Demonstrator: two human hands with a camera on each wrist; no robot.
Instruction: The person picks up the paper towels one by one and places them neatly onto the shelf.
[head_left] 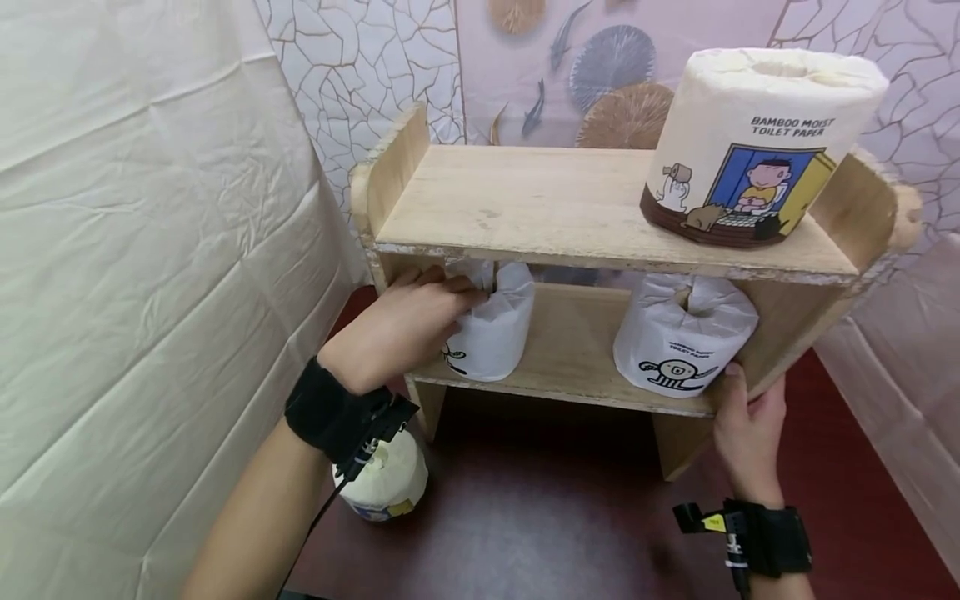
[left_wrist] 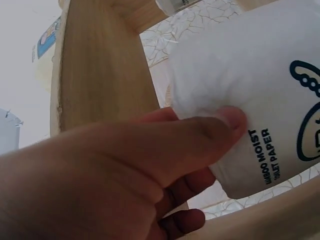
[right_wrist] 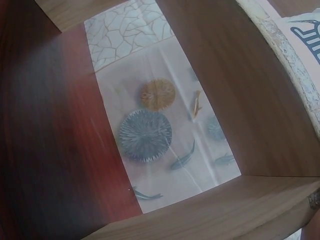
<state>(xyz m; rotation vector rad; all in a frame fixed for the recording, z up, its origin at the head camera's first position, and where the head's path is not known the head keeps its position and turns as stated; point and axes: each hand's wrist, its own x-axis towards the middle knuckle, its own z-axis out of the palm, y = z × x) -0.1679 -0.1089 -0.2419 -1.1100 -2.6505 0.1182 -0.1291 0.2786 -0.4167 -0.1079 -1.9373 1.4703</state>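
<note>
My left hand [head_left: 408,325] reaches under the top board and pinches the upper rim of a white-wrapped toilet paper roll [head_left: 502,337], on the left of the middle board. In the left wrist view the thumb presses on the wrapper [left_wrist: 215,65] while some fingers pass behind it. With thumb in front and fingers at the outer side, my right hand [head_left: 753,437] holds the right side panel of the wooden shelf [head_left: 525,200]. Close to that thumb stands another white toilet paper roll [head_left: 682,325] with a line-drawn figure.
A larger toilet paper roll [head_left: 765,100] with a cartoon print stands on the top board, at the right. Another roll [head_left: 390,479] sits on the dark red table [head_left: 525,517] at lower left, partly behind the left wrist strap. A cloth wall [head_left: 165,250] rises on the left.
</note>
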